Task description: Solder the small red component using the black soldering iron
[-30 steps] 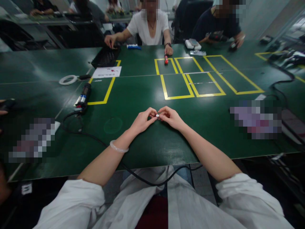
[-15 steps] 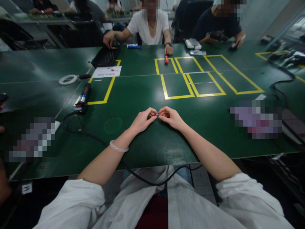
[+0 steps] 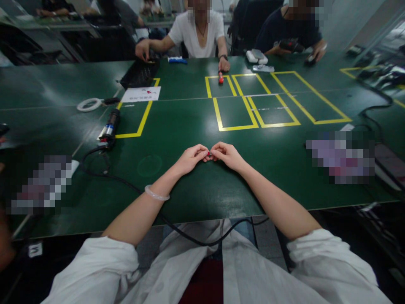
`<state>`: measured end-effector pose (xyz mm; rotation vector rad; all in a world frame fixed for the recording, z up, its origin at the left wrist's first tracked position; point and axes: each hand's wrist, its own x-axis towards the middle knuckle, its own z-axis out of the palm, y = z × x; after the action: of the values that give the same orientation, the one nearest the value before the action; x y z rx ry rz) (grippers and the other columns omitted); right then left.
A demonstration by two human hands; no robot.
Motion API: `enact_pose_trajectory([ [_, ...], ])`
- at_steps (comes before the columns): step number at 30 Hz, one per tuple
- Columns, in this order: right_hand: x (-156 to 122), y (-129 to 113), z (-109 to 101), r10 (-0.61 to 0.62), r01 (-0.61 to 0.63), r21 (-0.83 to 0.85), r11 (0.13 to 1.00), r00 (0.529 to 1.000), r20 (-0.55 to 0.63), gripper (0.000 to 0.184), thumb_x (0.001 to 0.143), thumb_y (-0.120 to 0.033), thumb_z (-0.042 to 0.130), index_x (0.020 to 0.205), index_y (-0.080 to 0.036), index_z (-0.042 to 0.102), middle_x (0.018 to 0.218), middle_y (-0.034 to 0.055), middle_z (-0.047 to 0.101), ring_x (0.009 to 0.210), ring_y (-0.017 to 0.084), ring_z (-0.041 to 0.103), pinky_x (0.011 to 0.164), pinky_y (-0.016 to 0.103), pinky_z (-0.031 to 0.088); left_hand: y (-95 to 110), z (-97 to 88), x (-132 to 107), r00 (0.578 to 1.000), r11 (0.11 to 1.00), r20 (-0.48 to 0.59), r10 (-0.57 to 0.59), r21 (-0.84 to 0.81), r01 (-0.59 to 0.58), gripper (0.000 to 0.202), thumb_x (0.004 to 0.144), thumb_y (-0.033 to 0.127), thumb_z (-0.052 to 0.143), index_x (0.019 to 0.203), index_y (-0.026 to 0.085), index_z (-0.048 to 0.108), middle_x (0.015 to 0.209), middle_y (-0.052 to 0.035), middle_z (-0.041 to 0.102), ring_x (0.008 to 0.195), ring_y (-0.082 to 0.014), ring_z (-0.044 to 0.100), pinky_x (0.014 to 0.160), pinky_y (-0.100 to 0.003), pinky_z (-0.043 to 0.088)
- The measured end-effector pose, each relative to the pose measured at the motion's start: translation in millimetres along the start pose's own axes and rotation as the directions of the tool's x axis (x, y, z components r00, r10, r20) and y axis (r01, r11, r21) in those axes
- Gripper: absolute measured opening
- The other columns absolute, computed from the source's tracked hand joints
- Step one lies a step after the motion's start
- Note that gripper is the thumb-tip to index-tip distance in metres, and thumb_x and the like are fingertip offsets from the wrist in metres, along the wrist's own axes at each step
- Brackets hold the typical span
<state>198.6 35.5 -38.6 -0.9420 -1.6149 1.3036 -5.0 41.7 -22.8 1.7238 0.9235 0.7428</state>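
My left hand (image 3: 190,159) and my right hand (image 3: 226,154) meet fingertip to fingertip on the green table (image 3: 190,126), just in front of me. Both hands are curled in a pinch around one tiny part (image 3: 209,155) that shows a bit of red between the fingers; most of it is hidden. A pale bangle (image 3: 156,194) sits on my left wrist. Both forearms rest on the table near its front edge.
Yellow tape boxes (image 3: 240,109) mark the table's middle. A dark cylindrical tool (image 3: 109,126) with a black cable (image 3: 126,181) lies at the left, near a white tape ring (image 3: 89,104) and a paper sheet (image 3: 141,94). Two people sit across; one hand holds a small red item (image 3: 220,77).
My fingers have closed tighter over the small part, so its silvery end no longer shows. The hands stay in the same place on the table.
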Motion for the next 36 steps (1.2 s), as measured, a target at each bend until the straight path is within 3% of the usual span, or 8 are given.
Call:
enact_pose_trajectory([
  [7,-1.5,0.1,1.9,-0.052,0.052,0.005,0.999,0.998,-0.038,0.032,0.078,-0.042,0.073,0.093,-0.019,0.058,0.079,0.0011,0.068,0.068,0.012,0.062,0.065,0.027,0.050,-0.6,-0.5,-0.6,0.999,0.999,-0.006,0.037,0.040,-0.037,0.030,0.089,0.039,0.059,0.104,0.013,0.057,0.090,-0.0059,0.066,0.083,-0.0151,0.065,0.081,-0.031,0.051],
  [13,-4.4,-4.7,2.1,-0.143,0.135,-0.192,0.972,0.989,-0.028,0.022,0.081,-0.034,0.070,0.094,-0.019,0.059,0.074,-0.0018,0.060,0.062,0.011,0.052,0.059,0.026,0.044,-2.7,-1.0,0.3,0.999,0.997,-0.015,0.045,0.063,-0.044,0.029,0.088,0.038,0.061,0.105,0.015,0.056,0.096,-0.0068,0.066,0.086,-0.0155,0.065,0.080,-0.030,0.051],
  [22,-5.0,-9.3,2.3,-0.211,0.194,-0.336,0.922,0.977,-0.015,0.022,0.081,-0.020,0.063,0.101,-0.020,0.054,0.086,0.0004,0.063,0.066,0.011,0.057,0.061,0.026,0.045,6.3,1.7,-5.0,0.977,0.942,-0.113,0.180,0.306,-0.138,0.027,0.091,0.034,0.060,0.112,0.018,0.055,0.106,-0.0073,0.067,0.097,-0.0171,0.066,0.088,-0.031,0.053],
  [29,-4.7,-8.1,2.3,-0.214,0.197,-0.338,0.920,0.977,-0.013,0.018,0.085,-0.028,0.064,0.098,-0.021,0.055,0.084,0.0003,0.063,0.067,0.012,0.057,0.062,0.027,0.046,9.7,1.1,-5.5,0.977,0.903,-0.074,0.202,0.400,-0.157,0.019,0.091,0.029,0.058,0.107,0.018,0.058,0.101,-0.0050,0.067,0.091,-0.0155,0.066,0.087,-0.030,0.052],
  [36,-4.8,-6.9,1.5,-0.202,0.188,-0.348,0.918,0.979,-0.003,0.021,0.083,-0.030,0.067,0.098,-0.020,0.057,0.080,-0.0009,0.062,0.066,0.012,0.055,0.064,0.027,0.045,6.0,-0.1,-4.9,0.984,0.908,-0.053,0.171,0.396,-0.137,0.021,0.091,0.032,0.057,0.107,0.018,0.059,0.100,-0.0052,0.069,0.092,-0.0174,0.067,0.087,-0.031,0.052],
])
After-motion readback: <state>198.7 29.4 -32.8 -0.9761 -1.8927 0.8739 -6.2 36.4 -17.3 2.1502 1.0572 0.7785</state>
